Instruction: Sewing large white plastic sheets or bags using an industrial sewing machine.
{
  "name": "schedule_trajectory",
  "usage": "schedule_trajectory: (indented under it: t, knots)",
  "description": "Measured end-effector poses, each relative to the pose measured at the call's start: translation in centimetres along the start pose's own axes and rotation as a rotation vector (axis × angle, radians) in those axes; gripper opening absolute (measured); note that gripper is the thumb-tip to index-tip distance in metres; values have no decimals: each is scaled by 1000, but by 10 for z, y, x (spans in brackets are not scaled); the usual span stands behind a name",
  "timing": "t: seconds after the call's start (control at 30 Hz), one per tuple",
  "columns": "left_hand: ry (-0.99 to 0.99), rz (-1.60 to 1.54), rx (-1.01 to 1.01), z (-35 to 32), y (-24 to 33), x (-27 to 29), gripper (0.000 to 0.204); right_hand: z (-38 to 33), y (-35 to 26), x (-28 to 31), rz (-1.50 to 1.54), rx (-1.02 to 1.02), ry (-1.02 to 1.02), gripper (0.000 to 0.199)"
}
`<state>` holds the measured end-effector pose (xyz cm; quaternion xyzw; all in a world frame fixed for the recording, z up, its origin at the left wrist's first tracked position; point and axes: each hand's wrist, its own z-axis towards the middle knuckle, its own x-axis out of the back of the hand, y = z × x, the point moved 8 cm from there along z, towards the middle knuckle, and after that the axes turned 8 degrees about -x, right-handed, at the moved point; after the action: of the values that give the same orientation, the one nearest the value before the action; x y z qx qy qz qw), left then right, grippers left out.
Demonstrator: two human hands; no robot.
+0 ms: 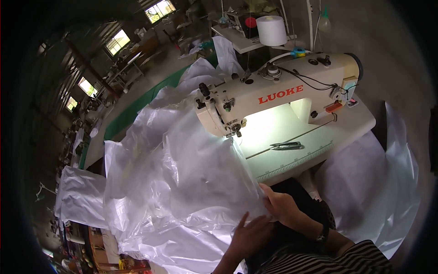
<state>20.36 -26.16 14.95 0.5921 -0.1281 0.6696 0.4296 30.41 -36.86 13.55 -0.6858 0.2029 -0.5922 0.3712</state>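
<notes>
A large, shiny white plastic-like sheet (191, 169) lies crumpled over the sewing machine's bed and spills to the left. Its right edge runs under the needle area of a cream sewing machine (278, 91). My right hand (280, 205) pinches that edge close to the table's front. Just left of it and nearer to me, my left hand (251, 233) rests on the sheet with fingers apart, slightly blurred. Thread snips (287, 145) lie on the lit machine bed, to the right of the needle.
Behind the machine stands a white thread cone (271, 31). More white sheeting (360, 182) hangs at the right, beside my lap. A green-edged table (137, 105) runs along the far left. A ruler scale (296, 160) marks the bed's front edge.
</notes>
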Motion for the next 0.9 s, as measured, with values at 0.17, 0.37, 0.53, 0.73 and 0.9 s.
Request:
schedule_trajectory:
  t: [0.17,0.37,0.53,0.73,0.9]
  knots:
    - [181,470,569,-49,-79,75,56,-13,-8,6,-20,70,75,51]
    - [209,644,623,-88,-96,95,48,-13,-10,-8,-137,130,66,52]
    - [782,13,906,-204,-115,57,26,-14,-6,-11,-433,94,9,56]
    - [1148,-1521,761,-209,-184,-39,66,-9,-8,-22,-377,110,-27,58]
    - [1277,-1552,581,-178,-166,-12,57,0,-32,14,-200,92,232,55]
